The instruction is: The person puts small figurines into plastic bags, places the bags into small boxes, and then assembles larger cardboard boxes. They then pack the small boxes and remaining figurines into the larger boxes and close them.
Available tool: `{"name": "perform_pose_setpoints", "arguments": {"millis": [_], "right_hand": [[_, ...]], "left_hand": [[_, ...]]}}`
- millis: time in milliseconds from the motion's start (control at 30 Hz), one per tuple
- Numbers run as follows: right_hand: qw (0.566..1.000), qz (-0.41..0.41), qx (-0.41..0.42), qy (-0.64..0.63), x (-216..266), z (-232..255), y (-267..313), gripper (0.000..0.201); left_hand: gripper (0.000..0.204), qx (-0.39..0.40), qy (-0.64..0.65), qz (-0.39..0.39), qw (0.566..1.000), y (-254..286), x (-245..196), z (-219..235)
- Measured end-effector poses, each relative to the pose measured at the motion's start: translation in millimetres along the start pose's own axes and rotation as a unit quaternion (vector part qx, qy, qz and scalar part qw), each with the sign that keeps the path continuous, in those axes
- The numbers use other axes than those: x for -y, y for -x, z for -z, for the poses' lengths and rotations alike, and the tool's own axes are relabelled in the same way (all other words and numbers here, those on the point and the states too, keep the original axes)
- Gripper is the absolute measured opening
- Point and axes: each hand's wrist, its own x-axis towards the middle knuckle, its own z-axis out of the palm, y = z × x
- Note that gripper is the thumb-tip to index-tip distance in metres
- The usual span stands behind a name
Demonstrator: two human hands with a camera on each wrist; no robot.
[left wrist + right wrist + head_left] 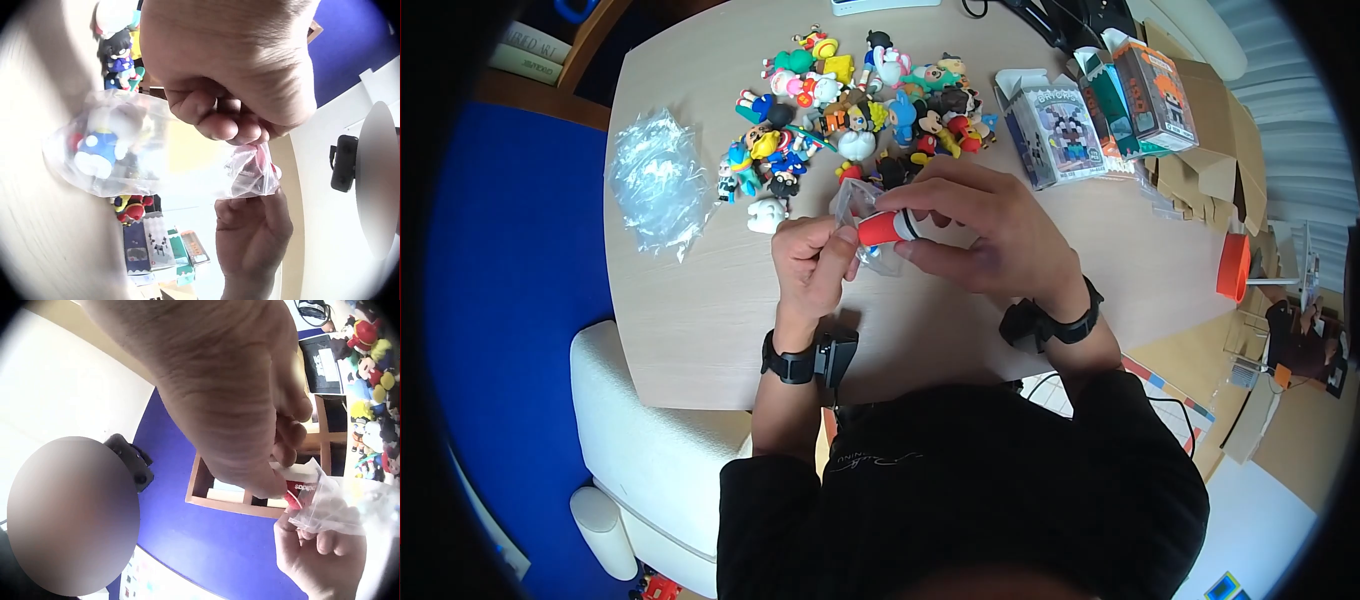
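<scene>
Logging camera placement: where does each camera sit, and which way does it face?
Head: on the head, facing forward and down at the table, bag and red item; left hand, right hand, forearms and shirt show.
Left wrist: on that wrist, facing past the left hand to the bag and table; right hand and blurred head also show.
Right wrist: on that wrist, facing past the right hand to the bag and blue wall; left hand and blurred head also show.
Both wrist views share the bag and figures.

The bag point(159, 144) is of clear, glossy plastic, with wrinkles. The boxes point(1055, 130) at far right look like printed card. The table point(710, 330) looks smooth and matt.
</scene>
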Motion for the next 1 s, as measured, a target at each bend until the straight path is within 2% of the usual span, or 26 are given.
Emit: {"name": "perform_pose_setpoints", "arguments": {"millis": [200,300,400,500,700,800,900,967,1000], "right_hand": [[0.999,-0.023,0.021,0.018,2.6,1.6,0.8,0.042],[0.996,0.069,-0.021,0.046,3.5,1.3,-1.1,0.041],[0.995,0.078,0.002,0.054,5.9,2.6,-1.4,0.043],[0.995,0.043,0.078,0.047,1.1,0.4,1.0,0.039],[0.994,0.030,0.097,0.035,-2.4,-0.6,2.4,0.040],[0.997,0.007,0.072,0.025,1.1,-2.0,0.8,0.045],[0.997,0.009,0.061,0.049,-4.3,6.5,0.4,0.034],[0.996,-0.064,-0.004,0.061,-5.1,13.3,-2.8,0.029],[0.992,-0.101,-0.036,0.067,-6.6,16.6,-4.3,0.026]], "left_hand": [[0.031,-0.006,-0.012,-0.008,1.000,-0.5,-1.7,-0.9],[0.032,-0.003,-0.024,-0.017,1.000,-0.9,-2.6,0.4],[0.032,-0.008,-0.017,-0.012,1.000,0.2,-3.0,2.3],[0.031,-0.001,-0.028,-0.030,0.999,-1.0,-2.2,2.3],[0.027,0.017,-0.055,-0.071,0.996,-2.8,0.8,1.7],[0.030,0.019,-0.062,-0.061,0.996,-3.5,-2.0,0.1],[0.039,0.014,-0.073,-0.042,0.996,-3.2,-4.7,-2.0],[0.038,0.015,-0.078,-0.052,0.996,-1.5,0.9,0.8],[0.036,0.002,-0.038,-0.026,0.999,0.4,1.4,0.5]]}}
